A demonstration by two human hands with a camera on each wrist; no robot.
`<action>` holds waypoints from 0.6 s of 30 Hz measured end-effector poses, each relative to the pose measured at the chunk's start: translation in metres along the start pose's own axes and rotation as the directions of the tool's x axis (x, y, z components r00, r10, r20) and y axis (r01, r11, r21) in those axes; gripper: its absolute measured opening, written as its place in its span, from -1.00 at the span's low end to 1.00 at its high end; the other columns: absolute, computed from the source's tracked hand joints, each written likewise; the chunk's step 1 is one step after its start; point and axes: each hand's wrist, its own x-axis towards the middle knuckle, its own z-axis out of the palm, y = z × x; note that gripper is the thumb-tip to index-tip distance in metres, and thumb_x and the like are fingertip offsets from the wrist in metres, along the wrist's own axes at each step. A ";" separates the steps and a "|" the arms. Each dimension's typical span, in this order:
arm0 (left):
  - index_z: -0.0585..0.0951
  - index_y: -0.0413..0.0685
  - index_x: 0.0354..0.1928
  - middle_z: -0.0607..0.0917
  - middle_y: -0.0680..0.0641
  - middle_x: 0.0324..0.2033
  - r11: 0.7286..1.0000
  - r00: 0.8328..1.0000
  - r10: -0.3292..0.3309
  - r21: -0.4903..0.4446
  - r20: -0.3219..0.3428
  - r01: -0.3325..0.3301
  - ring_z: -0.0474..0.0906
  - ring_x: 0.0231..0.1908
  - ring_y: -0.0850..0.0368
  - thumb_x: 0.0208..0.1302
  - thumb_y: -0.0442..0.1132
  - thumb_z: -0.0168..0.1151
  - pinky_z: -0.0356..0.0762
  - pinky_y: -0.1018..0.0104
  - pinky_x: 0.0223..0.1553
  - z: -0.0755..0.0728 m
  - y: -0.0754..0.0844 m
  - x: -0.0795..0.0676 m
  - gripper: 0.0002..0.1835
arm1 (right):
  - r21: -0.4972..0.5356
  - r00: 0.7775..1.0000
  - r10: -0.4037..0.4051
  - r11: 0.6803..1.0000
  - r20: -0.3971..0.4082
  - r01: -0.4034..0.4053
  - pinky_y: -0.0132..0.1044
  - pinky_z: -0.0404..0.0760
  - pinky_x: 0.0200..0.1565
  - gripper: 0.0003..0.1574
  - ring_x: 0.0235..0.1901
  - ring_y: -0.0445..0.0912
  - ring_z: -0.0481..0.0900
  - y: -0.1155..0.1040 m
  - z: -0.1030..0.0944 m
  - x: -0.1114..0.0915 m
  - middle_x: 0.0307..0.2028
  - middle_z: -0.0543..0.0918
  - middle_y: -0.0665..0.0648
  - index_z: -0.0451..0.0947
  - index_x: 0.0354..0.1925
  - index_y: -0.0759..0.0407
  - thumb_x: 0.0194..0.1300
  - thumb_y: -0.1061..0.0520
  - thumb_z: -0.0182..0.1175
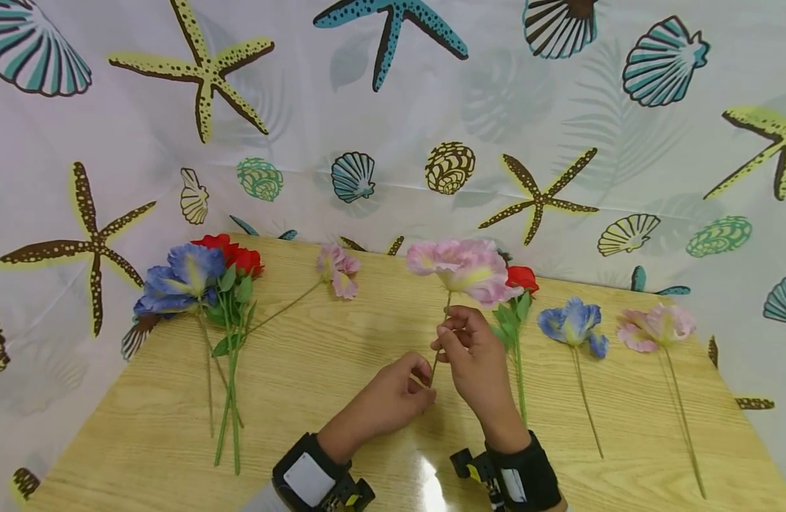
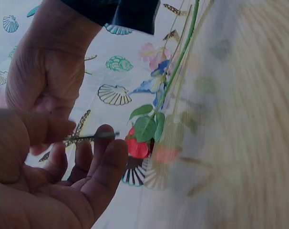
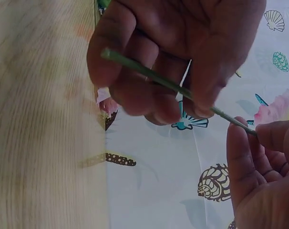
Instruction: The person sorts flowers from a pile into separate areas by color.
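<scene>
An artificial pink flower [image 1: 463, 270] with a thin stem stands upright above the table in the head view. My right hand [image 1: 475, 355] pinches the stem below the bloom, between thumb and forefinger. Lower down, my left hand [image 1: 396, 395] holds the same stem between its thumb and curled fingers. In the left wrist view the stem's end [image 2: 106, 135] sticks out past the left fingertips. From the right wrist view, the green stem [image 3: 154, 76] crosses the left hand [image 3: 168, 52] at a slant, down to the right hand's pinch [image 3: 268, 167].
On the left of the table [image 1: 342, 334] lie blue flowers [image 1: 182, 277], red flowers [image 1: 239, 259] and a small pink flower [image 1: 339, 270]. On the right lie a red flower [image 1: 522, 278], a blue flower [image 1: 571, 323] and a pink flower [image 1: 658, 328]. A shell-patterned cloth [image 1: 393, 128] hangs behind.
</scene>
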 end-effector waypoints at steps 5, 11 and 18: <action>0.51 -0.23 0.08 0.54 -0.18 0.03 0.965 0.993 0.059 0.262 -0.100 -0.031 0.54 -0.01 -0.07 0.38 -0.26 0.23 0.54 0.03 -0.07 -0.022 -0.015 0.003 -0.69 | -0.010 1.000 0.016 1.000 -0.012 -0.017 -0.24 0.69 -0.33 -0.67 -0.33 -0.07 0.67 -0.001 -0.001 0.001 -0.18 0.56 0.17 0.50 0.14 0.16 0.45 0.29 0.14; 0.58 -0.30 0.02 0.52 -0.29 -0.02 0.820 0.900 0.137 0.557 -0.414 0.131 0.46 0.01 -0.25 0.32 -0.32 0.27 0.48 -0.10 -0.05 -0.067 -0.037 -0.003 -0.72 | -0.029 1.000 0.027 0.999 -0.015 -0.027 -0.25 0.68 -0.33 -0.67 -0.33 -0.07 0.67 0.001 -0.001 0.003 -0.18 0.56 0.18 0.50 0.16 0.17 0.46 0.28 0.13; 0.38 -0.39 0.32 0.13 -0.57 0.35 0.669 0.846 -0.036 0.616 -0.533 0.416 -0.09 0.37 -0.60 0.39 -0.20 0.21 0.10 -0.50 0.18 -0.113 -0.053 -0.024 -0.43 | -0.075 0.999 0.037 0.996 -0.026 -0.039 -0.31 0.67 -0.31 -0.65 -0.31 -0.09 0.67 0.004 -0.007 0.004 -0.16 0.56 0.18 0.51 0.18 0.16 0.47 0.25 0.13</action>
